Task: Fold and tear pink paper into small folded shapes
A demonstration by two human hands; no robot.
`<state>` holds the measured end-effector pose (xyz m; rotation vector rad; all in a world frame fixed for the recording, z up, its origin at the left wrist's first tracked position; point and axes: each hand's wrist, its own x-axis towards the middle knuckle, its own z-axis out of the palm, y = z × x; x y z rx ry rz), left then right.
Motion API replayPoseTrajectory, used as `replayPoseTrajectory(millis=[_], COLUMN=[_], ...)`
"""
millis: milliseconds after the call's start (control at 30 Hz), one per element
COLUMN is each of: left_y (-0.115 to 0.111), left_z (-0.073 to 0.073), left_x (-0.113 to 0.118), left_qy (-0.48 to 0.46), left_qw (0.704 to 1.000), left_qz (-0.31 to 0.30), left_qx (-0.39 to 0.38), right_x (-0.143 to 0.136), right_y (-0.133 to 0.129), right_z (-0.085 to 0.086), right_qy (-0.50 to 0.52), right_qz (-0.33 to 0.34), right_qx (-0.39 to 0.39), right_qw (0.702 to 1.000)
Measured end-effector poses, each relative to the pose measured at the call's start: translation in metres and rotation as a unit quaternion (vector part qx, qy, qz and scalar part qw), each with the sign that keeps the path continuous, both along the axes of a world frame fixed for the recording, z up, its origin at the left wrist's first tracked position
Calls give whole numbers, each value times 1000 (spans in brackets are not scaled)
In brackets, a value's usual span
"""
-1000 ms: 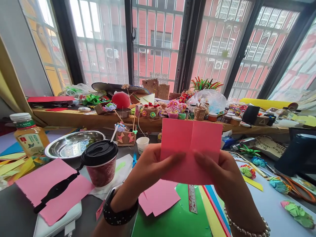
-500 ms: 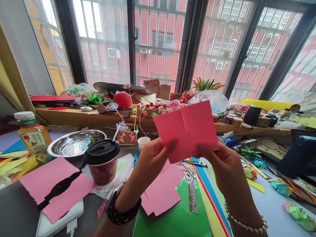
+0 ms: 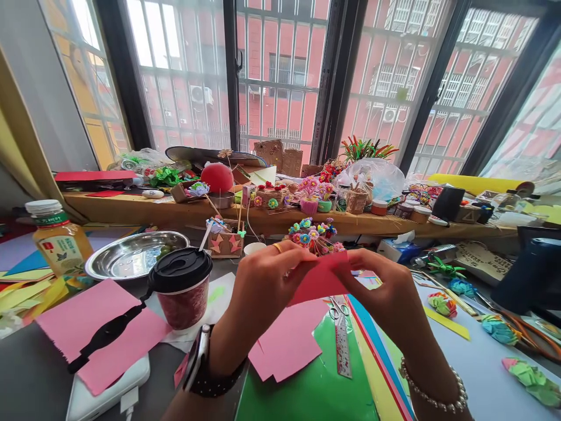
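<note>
A sheet of pink paper [image 3: 319, 282] is held up in the air between my two hands, and it looks bent or folded over toward its top edge. My left hand [image 3: 272, 280] pinches its left top corner between thumb and fingers. On the other side my right hand [image 3: 379, 279] pinches the right top corner the same way. Below lie more pink paper pieces [image 3: 287, 345] on a green sheet [image 3: 302, 397]. A clear ruler [image 3: 343, 348] and scissors [image 3: 339, 309] rest just right of those pieces.
At the left stand a lidded coffee cup [image 3: 182, 292], a steel plate [image 3: 118, 257] and a juice bottle [image 3: 59, 240]. Another pink sheet [image 3: 94, 316] lies over a white power bank [image 3: 107, 386]. Crumpled paper pieces [image 3: 502, 332] are on the right. Crafts crowd the window ledge [image 3: 272, 221].
The pink paper has gone from facing me flat and spread out to bent over, showing a smaller area. Both hands have shifted their grips to its top edge.
</note>
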<state>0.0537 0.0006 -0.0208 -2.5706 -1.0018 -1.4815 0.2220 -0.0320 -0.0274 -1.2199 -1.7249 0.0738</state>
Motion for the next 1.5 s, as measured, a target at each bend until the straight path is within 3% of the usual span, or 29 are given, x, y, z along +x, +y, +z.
replayPoseTrajectory(millis=[133, 200, 267, 433, 567, 900, 1500], left_y=[3, 5, 7, 2, -8, -16, -21], left_z=[4, 7, 9, 9, 6, 2, -4], left_x=[-5, -11, -16, -18, -9, 4, 9], left_qy=[-121, -110, -82, -35, 37, 93, 113], left_qw=[983, 965, 961, 996, 998, 992, 987], left_qz=[-60, -119, -134, 0, 45, 81, 91], left_qx=[-128, -208, -229, -77, 5, -9, 67], right_x=[2, 3, 2, -1, -4, -14, -15], right_y=[-2, -3, -4, -5, -6, -9, -11], right_z=[1, 0, 0, -1, -2, -3, -3], right_qy=[92, 96, 72, -52, -97, -53, -47], right_qz=[15, 24, 26, -4, 2, -8, -21], right_qx=[-49, -56, -57, -35, -21, 60, 68], right_qw=[994, 994, 995, 998, 995, 997, 996])
